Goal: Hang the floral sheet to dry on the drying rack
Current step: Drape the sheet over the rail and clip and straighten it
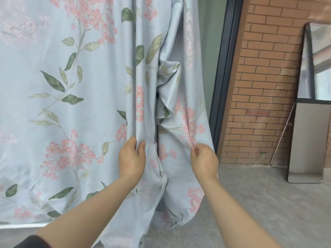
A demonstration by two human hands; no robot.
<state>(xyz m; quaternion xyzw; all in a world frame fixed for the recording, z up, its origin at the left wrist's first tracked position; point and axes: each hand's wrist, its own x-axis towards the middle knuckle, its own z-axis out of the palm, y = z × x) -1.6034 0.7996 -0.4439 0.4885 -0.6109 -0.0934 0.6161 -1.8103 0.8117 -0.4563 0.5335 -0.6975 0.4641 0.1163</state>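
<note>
A pale blue fabric sheet printed with pink blossoms and green leaves (75, 90) hangs full-length from above the frame, the drying rack out of sight, its hem low near the grey concrete floor (259, 203). The left hand (132, 158) has its grip clamped on 1 vertical fold. The right hand (204, 160) pinches the bunched right panel, apparently to draw the 2 apart and flatten the crumpled middle. The sheet's free right edge falls near a dark door frame (223, 77). Open floor runs rightward to a red brick wall (265, 86) and leaning mirror (308, 122).
</note>
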